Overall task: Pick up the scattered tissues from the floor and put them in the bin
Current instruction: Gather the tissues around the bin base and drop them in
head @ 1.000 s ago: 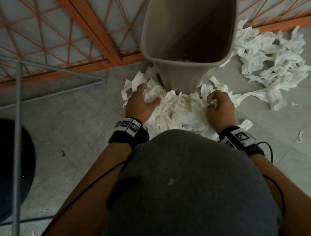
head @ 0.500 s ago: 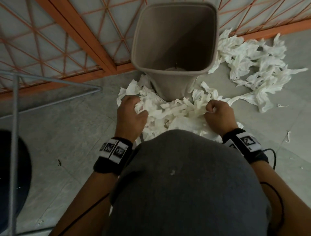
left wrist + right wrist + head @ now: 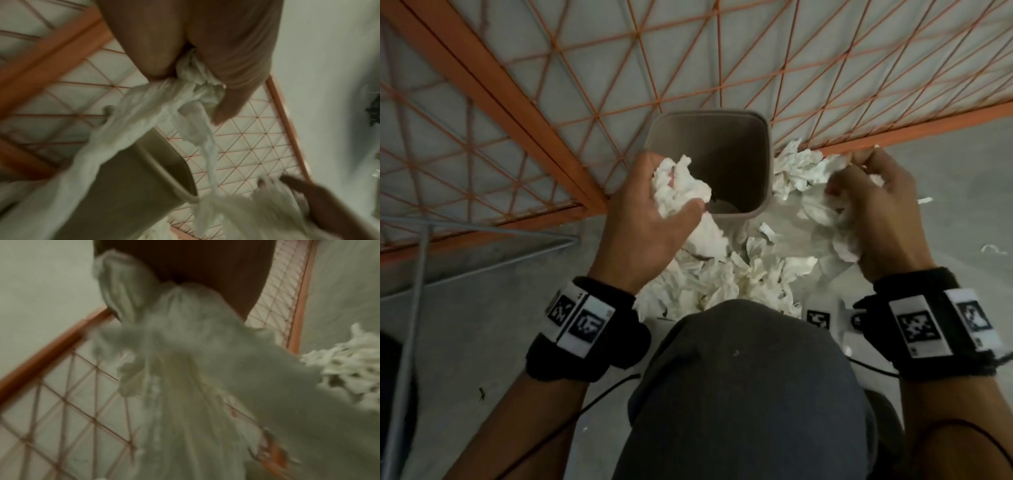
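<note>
A beige square bin (image 3: 763, 164) stands open on the grey floor against an orange wire panel. My left hand (image 3: 650, 212) grips a crumpled bunch of white tissues (image 3: 678, 188) over the bin's near left rim; in the left wrist view the tissues (image 3: 197, 91) hang from my fingers above the bin (image 3: 131, 191). My right hand (image 3: 873, 205) grips a larger bunch of tissues (image 3: 822, 209) just right of the bin, and in the right wrist view these tissues (image 3: 185, 369) trail down, blurred. More loose tissues (image 3: 726, 277) lie heaped on the floor in front of the bin.
The orange wire mesh panel (image 3: 524, 113) lies along the back and left. A grey metal rod frame (image 3: 417, 260) crosses the floor at left. My grey-clad knee (image 3: 750, 394) fills the lower middle. More tissues (image 3: 794, 164) lie right of the bin, small scraps (image 3: 993, 248) further right.
Both hands closed on bunches of tissues on the floor and have lifted them up to the level of the bin's rim. The view has shifted, so the bin appears further away.
</note>
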### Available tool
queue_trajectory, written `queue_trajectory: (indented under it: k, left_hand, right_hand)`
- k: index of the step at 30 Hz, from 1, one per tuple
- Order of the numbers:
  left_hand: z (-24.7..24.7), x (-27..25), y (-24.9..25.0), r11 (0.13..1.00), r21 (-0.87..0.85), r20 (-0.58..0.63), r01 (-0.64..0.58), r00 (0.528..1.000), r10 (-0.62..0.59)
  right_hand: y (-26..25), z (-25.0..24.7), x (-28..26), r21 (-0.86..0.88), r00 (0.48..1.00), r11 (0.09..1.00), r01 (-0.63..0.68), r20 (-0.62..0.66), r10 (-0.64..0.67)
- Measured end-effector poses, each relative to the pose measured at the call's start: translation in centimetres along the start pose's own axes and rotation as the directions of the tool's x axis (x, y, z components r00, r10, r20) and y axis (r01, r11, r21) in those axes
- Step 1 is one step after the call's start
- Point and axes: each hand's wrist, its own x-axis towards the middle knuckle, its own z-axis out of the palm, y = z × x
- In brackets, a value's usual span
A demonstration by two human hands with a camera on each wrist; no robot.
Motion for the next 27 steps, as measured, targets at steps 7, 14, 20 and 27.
queue_trajectory:
  k: [7, 14, 20, 27]
  left_hand:
    - [1.9, 6.2, 3.3, 0.979, 0.021, -0.135, -0.205, 0.969, 0.206]
    - [3.3, 10.4, 1.7, 0.994, -0.045, -0.196, -0.098, 0.977, 0.087]
    - [2.6, 9.2, -2.7, 0.992, 0.083, 0.077, 0.096, 0.992, -0.102]
    - [-1.5, 3.1, -5.8, 0.997, 0.072, -0.234, -0.036, 0.971, 0.051]
  right_hand:
    - [-6.6, 5.5, 4.6, 0.115, 0.976, 0.993, -0.016, 0.216, -0.01]
    - [-6.4, 10.2, 8.1, 0.382, 0.973, 0.924, -0.034, 0.223, -0.056]
    - [-2.1, 10.9, 7.7, -0.013, 0.922, 0.999, -0.032, 0.386, 0.034]
    - [-2.8, 7.7, 4.6, -0.469, 0.879, 0.821, 0.325, 0.469, -0.08]
